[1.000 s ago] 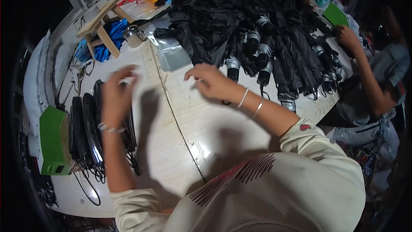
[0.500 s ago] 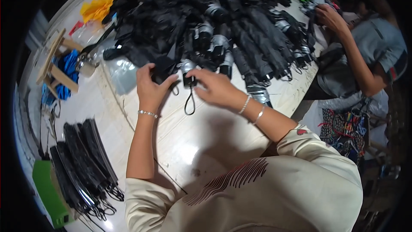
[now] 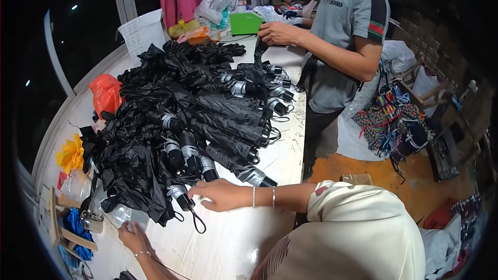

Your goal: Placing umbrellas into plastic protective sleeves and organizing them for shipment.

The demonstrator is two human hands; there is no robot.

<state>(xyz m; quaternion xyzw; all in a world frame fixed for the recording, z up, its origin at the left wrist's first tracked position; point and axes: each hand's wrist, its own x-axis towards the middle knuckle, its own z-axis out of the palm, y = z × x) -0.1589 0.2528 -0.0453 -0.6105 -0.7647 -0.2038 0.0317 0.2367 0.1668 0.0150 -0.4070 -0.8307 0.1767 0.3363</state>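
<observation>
- Currently, the near umbrella [image 3: 177, 192] is found at the close edge of the pile [image 3: 223, 111], laid on the surface [image 3: 223, 249] with its handle [image 3: 184, 203] turned towards the wearer.
- The right grip [image 3: 220, 195] is held loosely parted, its fingertips right at the handle; whether contact is made cannot be told. If only the end were pinched, the handle could be let slip.
- The left grip [image 3: 133, 237] is placed beside the clear bag [image 3: 120, 211], apart from the handle; whether anything is held in it cannot be told. The thin plastic could be creased or dragged if it were snagged by the fingers.
- The loop [image 3: 199, 222] is left lying just beside the right grip, so a finger could be caught in it.
- Loose cloth [image 3: 132, 150] is heaped and overlapped across the pile; if one umbrella were pulled sharply, its neighbours could be tugged along and tangled.
- The pot [image 3: 92, 221] is set near the left grip, beside the stand [image 3: 79, 238]; it could be knocked over by a wide sweep.
- Across the pile, a black strip [image 3: 261, 49] is held by the co-worker [image 3: 337, 46]; if umbrellas were drawn from both sides together, some fabric could be strained.
</observation>
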